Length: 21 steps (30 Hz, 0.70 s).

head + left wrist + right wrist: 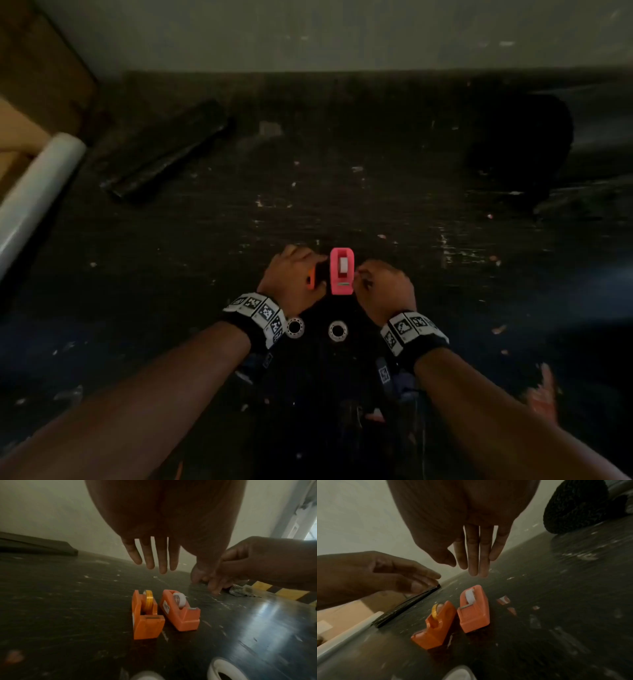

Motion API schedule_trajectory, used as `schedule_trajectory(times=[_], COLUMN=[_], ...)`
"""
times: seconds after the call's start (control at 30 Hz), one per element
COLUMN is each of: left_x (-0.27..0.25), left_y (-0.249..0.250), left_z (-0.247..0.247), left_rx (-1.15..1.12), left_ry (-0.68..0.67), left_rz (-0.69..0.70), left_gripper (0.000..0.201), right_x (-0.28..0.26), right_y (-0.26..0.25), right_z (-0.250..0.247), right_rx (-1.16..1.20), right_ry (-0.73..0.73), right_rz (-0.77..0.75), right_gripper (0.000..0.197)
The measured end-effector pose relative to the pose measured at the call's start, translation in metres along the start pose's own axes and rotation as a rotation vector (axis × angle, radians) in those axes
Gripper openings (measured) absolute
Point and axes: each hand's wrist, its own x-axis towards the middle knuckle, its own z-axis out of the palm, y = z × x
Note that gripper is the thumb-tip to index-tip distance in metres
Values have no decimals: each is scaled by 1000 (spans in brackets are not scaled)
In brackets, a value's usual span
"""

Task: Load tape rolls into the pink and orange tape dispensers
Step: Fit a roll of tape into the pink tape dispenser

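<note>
The pink dispenser (341, 272) stands on the dark table (342, 192) with a white tape roll (179, 599) seated in it. Beside it on the left is the orange dispenser (145, 614), holding a yellow roll (148, 599). My left hand (294, 267) hovers over the orange dispenser with straight fingers (154, 555) and hides most of it in the head view. My right hand (366, 277) hangs just right of the pink dispenser (474, 608) with straight fingers (477, 555), holding nothing. Two loose white rolls (295, 328) (338, 330) lie between my wrists.
A long flat black object (164, 154) lies at the back left. A white tube (37, 192) and a cardboard box (34, 85) sit off the table's left edge. A dark rounded bundle (517, 144) is at the back right. Paper scraps dot the table.
</note>
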Motion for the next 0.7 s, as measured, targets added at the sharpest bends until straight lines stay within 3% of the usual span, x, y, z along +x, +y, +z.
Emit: schedule_trajectory(times=[0.1,0.23,0.37,0.7], left_x=[27,49,60,62], left_y=[-3,-7,-10,-8], left_z=[12,31,39,37], left_rx=[95,101,91,50], left_ry=[-76,-136,-185,-168], left_rz=[18,41,34,25], left_gripper=[85,106,101,97], right_x=[30,59,74,79], right_y=[0,-7,-14,-24], right_z=[18,41,56,47], right_rx=[43,65,82,210], right_ry=[16,-102,-98,15], right_rz=[106,228,316,334], right_gripper=[19,39,28,19])
